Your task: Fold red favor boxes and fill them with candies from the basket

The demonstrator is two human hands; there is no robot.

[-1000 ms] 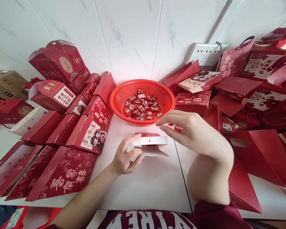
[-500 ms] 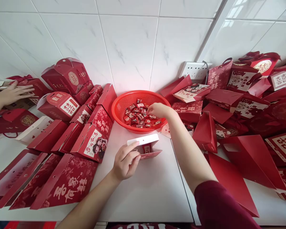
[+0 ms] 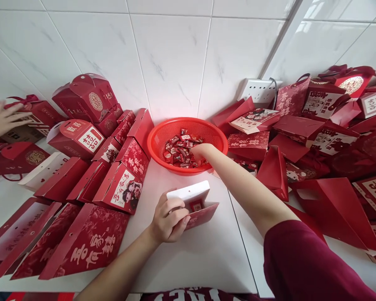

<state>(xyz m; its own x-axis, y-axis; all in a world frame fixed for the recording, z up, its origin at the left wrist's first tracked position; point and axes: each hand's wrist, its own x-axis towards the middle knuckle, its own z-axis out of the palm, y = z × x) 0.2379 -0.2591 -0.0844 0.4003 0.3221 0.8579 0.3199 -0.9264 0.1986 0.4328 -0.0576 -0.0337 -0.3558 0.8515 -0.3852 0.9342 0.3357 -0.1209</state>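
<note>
Boxes point(image 3: 87, 242) L+R — basket point(image 3: 163, 134) btwn

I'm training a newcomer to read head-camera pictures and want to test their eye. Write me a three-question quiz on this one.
1. True or false: the left hand grips an open box.
2. What is the right hand reaching into?
3. Choose one. In the picture, the power strip appears: A) to the left of the open box; B) to the right of the open box; C) directly below the open box.

Key:
1. True.
2. The red basket, among small wrapped packets.
3. B.
</note>
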